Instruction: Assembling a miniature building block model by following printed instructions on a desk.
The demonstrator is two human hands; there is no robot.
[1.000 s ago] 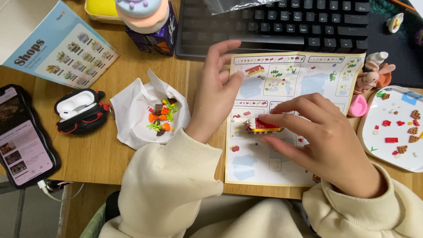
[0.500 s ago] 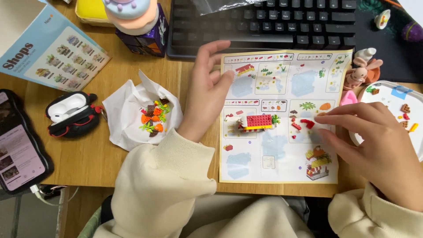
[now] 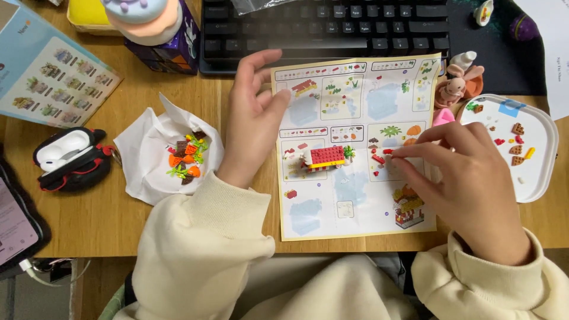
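Wooden desk (image 3: pixel 101 219), head view straight down. Instruction sheet (image 3: pixel 355 207) lies flat at centre, its top edge touching a black keyboard (image 3: pixel 332 26) at 12 o'clock.

Left hand (image 3: pixel 255 118) rests on the sheet's left edge, palm down, fingers loosely spread, gripping nothing. Cream sleeve (image 3: pixel 201 243) runs down to 6 o'clock.

Right hand (image 3: pixel 468 178) sits on the sheet's right side, fingertips (image 3: pixel 398 155) pinched together over small red pieces (image 3: pixel 379 159) on the paper. Pinch looks closed; can't tell if a piece is actually in it.

Small brick build (image 3: pixel 323 157), red roof with yellow base and green bits at one end, stands on the sheet between the two hands, just at 9 o'clock of the right fingertips, not touched.

Around it:
- White wrapper (image 3: pixel 142 160) at 9 o'clock of the left hand, holding loose orange, green and brown pieces (image 3: pixel 186 157).
- White tray (image 3: pixel 533 172) at 3 o'clock, with a few red, brown and yellow bits.
- Rabbit figure (image 3: pixel 456 86) at 1 o'clock, between sheet and tray.
- Earbud case (image 3: pixel 71 160), open, far left; phone (image 3: pixel 15 219) at 8 o'clock.
- Leaflet (image 3: pixel 53 77) and a purple cup (image 3: pixel 166 35) at 11 o'clock.
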